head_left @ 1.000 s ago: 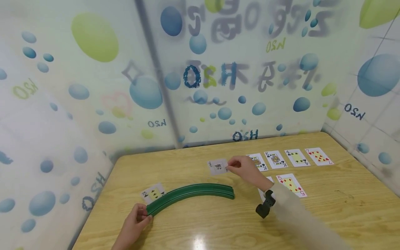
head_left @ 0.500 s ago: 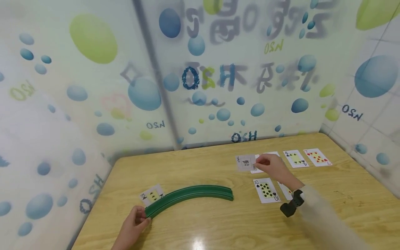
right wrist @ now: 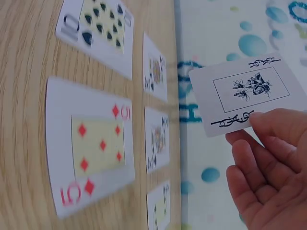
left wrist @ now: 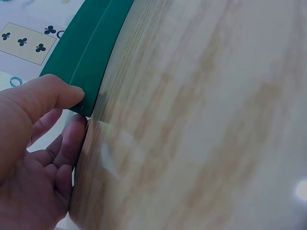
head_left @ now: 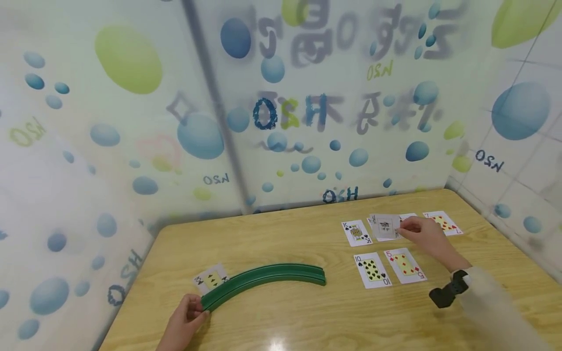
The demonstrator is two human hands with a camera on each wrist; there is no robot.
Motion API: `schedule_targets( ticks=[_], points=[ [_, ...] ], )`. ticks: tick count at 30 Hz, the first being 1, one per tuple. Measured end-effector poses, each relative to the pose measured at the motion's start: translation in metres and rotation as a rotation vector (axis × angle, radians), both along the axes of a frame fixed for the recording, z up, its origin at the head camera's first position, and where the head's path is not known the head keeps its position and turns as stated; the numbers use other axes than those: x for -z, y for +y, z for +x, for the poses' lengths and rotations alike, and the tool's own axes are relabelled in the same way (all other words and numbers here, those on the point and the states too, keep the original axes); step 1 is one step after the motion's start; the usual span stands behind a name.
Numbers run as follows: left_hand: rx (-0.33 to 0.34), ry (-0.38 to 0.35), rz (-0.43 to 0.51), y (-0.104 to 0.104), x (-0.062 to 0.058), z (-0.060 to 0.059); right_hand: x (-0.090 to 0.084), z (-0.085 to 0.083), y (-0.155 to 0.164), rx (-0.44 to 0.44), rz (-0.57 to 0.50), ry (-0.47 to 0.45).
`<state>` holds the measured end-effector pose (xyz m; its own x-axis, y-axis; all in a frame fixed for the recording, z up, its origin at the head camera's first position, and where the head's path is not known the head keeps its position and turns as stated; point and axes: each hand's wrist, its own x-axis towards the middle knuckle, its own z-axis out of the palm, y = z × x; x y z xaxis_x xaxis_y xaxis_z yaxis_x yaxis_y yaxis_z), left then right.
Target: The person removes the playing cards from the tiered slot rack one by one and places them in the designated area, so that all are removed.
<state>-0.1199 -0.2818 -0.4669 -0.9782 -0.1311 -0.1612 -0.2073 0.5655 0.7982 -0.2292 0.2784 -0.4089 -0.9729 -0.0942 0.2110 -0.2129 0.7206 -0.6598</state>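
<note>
In the head view my left hand (head_left: 183, 319) grips the left end of a curved green card holder (head_left: 272, 273), thumb on top in the left wrist view. Behind that end shows a three of clubs (head_left: 212, 277), its lower part hidden by the holder. My right hand (head_left: 428, 239) pinches a joker card (right wrist: 252, 88) by one edge, thumb on its face, raised above the far row of cards. The joker covers much of a second king (right wrist: 157, 139) in the head view. Left of it lies a king of spades (head_left: 357, 233).
A ten of spades (head_left: 372, 270) and a five of diamonds (head_left: 405, 265) lie in the nearer row. Farther back are a four of clubs (right wrist: 160, 208), partly hidden in the head view, and a seven of hearts (head_left: 443, 223). A patterned wall (head_left: 281, 161) closes off the table's far edge.
My right hand has carried the joker rightward, from left of the card row to over the second king. The left hand keeps its grip on the card holder.
</note>
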Motion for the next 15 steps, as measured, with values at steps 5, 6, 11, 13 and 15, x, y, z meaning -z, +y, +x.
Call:
schedule_targets(
  ticks=[5, 6, 11, 13, 15],
  points=[
    [0.000, -0.007, -0.003, 0.000, 0.000, 0.000, 0.002, 0.004, 0.028, 0.053, 0.030, -0.019],
    [-0.001, -0.008, -0.002, 0.000, 0.000, 0.000, 0.002, 0.005, 0.033, 0.061, 0.035, -0.021],
    [-0.010, -0.017, 0.011, 0.000, 0.000, 0.001, 0.004, 0.010, 0.056, 0.091, 0.063, -0.027],
    [-0.012, -0.021, 0.013, 0.001, -0.001, 0.001, 0.006, 0.011, 0.065, 0.104, 0.082, -0.029],
    [-0.012, -0.025, 0.015, 0.001, 0.000, 0.000, 0.009, 0.012, 0.075, 0.114, 0.099, -0.041]
  ],
)
